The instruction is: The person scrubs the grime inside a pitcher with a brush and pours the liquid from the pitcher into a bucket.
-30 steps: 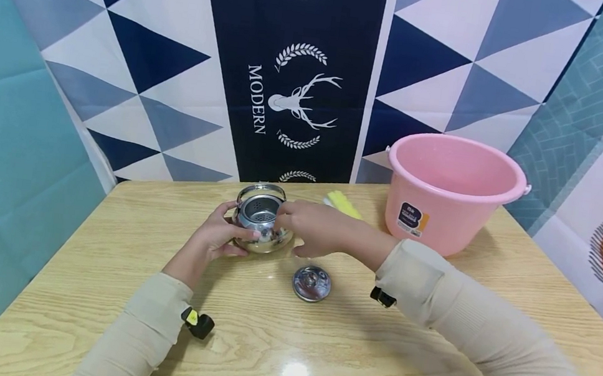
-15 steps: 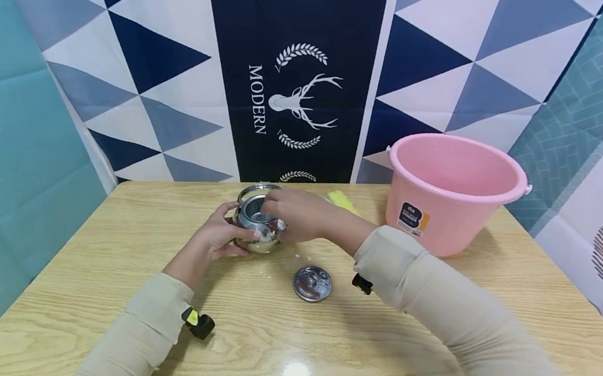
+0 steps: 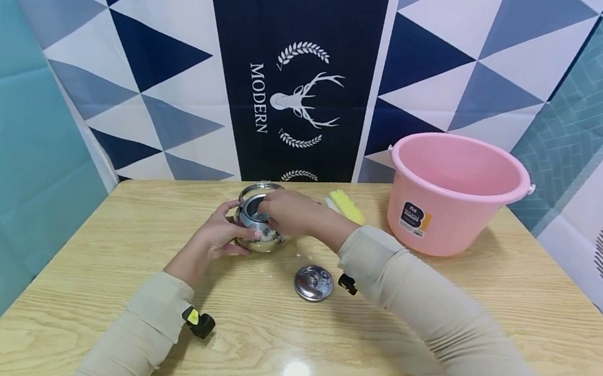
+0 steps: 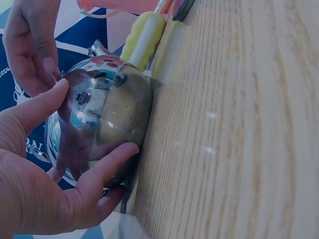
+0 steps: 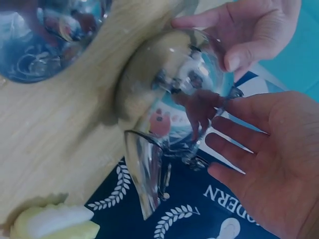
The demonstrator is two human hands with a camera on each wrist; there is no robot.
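Observation:
A shiny steel teapot (image 3: 263,241) stands near the back of the table, its lid off and a perforated strainer (image 3: 255,207) in its mouth. My left hand (image 3: 221,231) grips its left side, thumb and fingers spread round the belly (image 4: 119,114). Over the mouth is my right hand (image 3: 293,213), its fingertips reaching in at the strainer. In the right wrist view that hand (image 5: 279,159) has loosely bent fingers at the rim; their tips are partly hidden. The spout (image 5: 144,174) points towards the backdrop. A round steel lid (image 3: 314,283) lies in front of the pot.
A large pink bucket (image 3: 453,194) stands at the back right. Between it and the teapot lies a yellow and white sponge (image 3: 347,206). Behind the wooden table (image 3: 237,343) hangs a patterned cloth (image 3: 302,88), close to the teapot.
My right hand has moved left from the teapot's right side to over its mouth, fingers now reaching into it. The left hand keeps its grip; lid and bucket stay put.

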